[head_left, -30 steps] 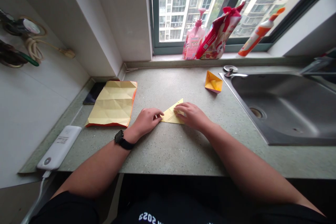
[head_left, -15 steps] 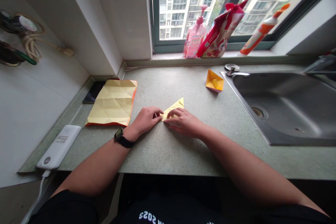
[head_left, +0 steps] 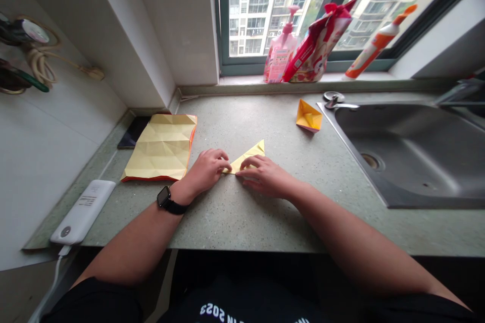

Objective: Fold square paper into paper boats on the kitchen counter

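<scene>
A small piece of yellow paper, folded into a triangle, lies on the counter in front of me, one pointed corner up and to the right. My left hand, a black watch on its wrist, has thumb and fingertips closed at the paper's left tip. Over the lower right part rests my right hand, its curled fingers pressing the paper down and hiding some of it. To the left is a stack of creased yellow sheets with red edges. A folded yellow-orange paper shape stands near the sink.
A steel sink takes up the right side of the counter. On the left lie a white power bank with a cable and a dark phone partly under the sheets. A pump bottle, a red bag and an orange-white bottle line the sill.
My left hand has slid a little to the left along the folded paper's lower edge, showing more of its left tip. The right hand stays nearly in place.
</scene>
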Motion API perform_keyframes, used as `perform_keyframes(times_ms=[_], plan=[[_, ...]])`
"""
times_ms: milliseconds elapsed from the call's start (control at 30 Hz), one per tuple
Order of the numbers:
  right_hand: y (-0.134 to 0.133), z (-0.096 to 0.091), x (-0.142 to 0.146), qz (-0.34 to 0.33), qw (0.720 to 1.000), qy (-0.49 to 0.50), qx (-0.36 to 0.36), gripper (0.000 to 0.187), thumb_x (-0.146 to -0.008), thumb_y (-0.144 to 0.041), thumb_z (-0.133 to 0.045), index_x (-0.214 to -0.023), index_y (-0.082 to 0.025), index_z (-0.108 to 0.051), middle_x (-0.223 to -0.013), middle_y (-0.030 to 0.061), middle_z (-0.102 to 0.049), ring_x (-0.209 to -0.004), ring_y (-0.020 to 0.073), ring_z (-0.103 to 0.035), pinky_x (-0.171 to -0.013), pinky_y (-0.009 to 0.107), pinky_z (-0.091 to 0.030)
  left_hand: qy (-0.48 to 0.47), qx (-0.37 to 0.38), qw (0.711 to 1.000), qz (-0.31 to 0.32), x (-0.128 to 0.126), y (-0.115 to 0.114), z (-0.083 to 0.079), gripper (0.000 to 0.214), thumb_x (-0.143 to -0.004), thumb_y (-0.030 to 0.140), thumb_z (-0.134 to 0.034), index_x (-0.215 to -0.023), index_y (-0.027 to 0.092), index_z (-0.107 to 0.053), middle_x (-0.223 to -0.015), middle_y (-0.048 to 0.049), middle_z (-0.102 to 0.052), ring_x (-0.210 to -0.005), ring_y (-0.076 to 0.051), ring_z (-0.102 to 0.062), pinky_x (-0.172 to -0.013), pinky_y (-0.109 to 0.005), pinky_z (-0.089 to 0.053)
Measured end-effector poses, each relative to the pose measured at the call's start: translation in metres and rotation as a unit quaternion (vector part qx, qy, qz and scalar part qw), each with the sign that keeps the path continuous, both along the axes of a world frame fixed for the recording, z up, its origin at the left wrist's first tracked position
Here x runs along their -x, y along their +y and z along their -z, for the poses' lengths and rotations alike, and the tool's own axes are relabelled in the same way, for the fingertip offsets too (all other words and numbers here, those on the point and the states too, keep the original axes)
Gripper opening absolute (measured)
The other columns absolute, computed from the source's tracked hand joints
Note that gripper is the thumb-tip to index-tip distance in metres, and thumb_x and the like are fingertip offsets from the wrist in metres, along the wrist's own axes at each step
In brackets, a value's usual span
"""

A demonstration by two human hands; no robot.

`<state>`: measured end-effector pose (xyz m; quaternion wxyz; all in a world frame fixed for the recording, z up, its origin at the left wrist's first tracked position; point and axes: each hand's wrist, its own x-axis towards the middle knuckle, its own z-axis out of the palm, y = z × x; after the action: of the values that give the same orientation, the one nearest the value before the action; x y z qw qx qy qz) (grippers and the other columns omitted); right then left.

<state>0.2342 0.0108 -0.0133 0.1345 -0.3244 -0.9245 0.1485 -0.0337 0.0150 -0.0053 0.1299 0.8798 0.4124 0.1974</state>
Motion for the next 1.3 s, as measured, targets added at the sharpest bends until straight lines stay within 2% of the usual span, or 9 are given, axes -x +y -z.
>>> perform_keyframes(times_ms=[100,267,333,567,800,1067,1300], plan=[[0.0,0.0,0.0,0.002,1.0,-0.002,0.005,0.032,-0.1,-0.026,-0.075,-0.13,-0.033,-0.081,-0.129,0.0091,-0.074,-0.12,0.0278,-0.066,-0.108,0.046,-0.053,-0.004,0.005,1.0,-0.002,-0.002,-0.002,0.001,0.028,-0.095,0.004,-0.065,-0.096,0.025,-0.083,-0.115,-0.006,-0.075,-0.108,-0.025,-0.068,-0.1,-0.043,-0.053],[0.001,0.0,0.0,-0.004,1.0,0.005,0.004,0.032,-0.1,-0.026,-0.075,-0.131,-0.034,-0.081,-0.127,0.0092,-0.074,-0.117,0.0283,-0.066,-0.105,0.048,-0.055,-0.009,0.025,0.999,-0.032,-0.01,-0.005,0.002,0.003,-0.096,0.025,-0.076,-0.096,0.024,-0.079,-0.117,-0.0062,-0.073,-0.115,-0.027,-0.067,-0.106,-0.046,-0.051],[0.001,0.001,-0.001,-0.007,1.0,0.007,0.002,0.033,-0.1,-0.026,-0.075,-0.132,-0.033,-0.08,-0.126,0.0098,-0.074,-0.117,0.0289,-0.066,-0.104,0.048,-0.056,-0.012,0.032,0.999,-0.041,-0.012,-0.005,0.004,0.005,-0.095,0.029,-0.079,-0.095,0.024,-0.077,-0.12,-0.0063,-0.072,-0.119,-0.029,-0.066,-0.11,-0.048,-0.05],[0.001,0.0,-0.001,-0.007,1.0,0.012,0.003,0.03,-0.1,-0.026,-0.074,-0.129,-0.031,-0.081,-0.126,0.0103,-0.074,-0.116,0.0286,-0.066,-0.104,0.048,-0.055,-0.026,0.071,0.995,-0.064,-0.012,-0.001,0.005,0.004,-0.098,0.028,-0.075,-0.096,0.025,-0.078,-0.134,-0.0086,-0.068,-0.135,-0.031,-0.06,-0.122,-0.053,-0.043],[0.002,0.004,-0.003,-0.01,1.0,0.027,0.001,0.031,-0.099,-0.027,-0.076,-0.129,-0.03,-0.081,-0.126,0.0107,-0.074,-0.116,0.028,-0.066,-0.103,0.047,-0.055,-0.016,0.076,0.993,-0.087,-0.016,-0.002,0.007,0.007,-0.097,0.03,-0.078,-0.096,0.023,-0.078,-0.139,-0.01,-0.066,-0.139,-0.032,-0.058,-0.127,-0.054,-0.04],[0.003,0.004,-0.003,-0.011,1.0,0.022,-0.003,0.03,-0.1,-0.026,-0.074,-0.129,-0.03,-0.081,-0.126,0.0101,-0.074,-0.116,0.0274,-0.067,-0.104,0.047,-0.055,-0.008,0.091,0.992,-0.086,-0.016,-0.002,0.005,0.007,-0.099,0.031,-0.077,-0.099,0.024,-0.078,-0.146,-0.0107,-0.063,-0.145,-0.032,-0.053,-0.131,-0.056,-0.036],[0.002,0.002,-0.003,-0.009,1.0,0.019,0.007,0.03,-0.1,-0.027,-0.075,-0.129,-0.031,-0.082,-0.126,0.0101,-0.073,-0.117,0.0273,-0.066,-0.105,0.046,-0.055,0.003,0.121,0.99,-0.072,-0.007,0.002,0.001,0.01,-0.101,0.027,-0.073,-0.105,0.026,-0.082,-0.161,-0.0102,-0.054,-0.157,-0.034,-0.044,-0.134,-0.061,-0.028]])
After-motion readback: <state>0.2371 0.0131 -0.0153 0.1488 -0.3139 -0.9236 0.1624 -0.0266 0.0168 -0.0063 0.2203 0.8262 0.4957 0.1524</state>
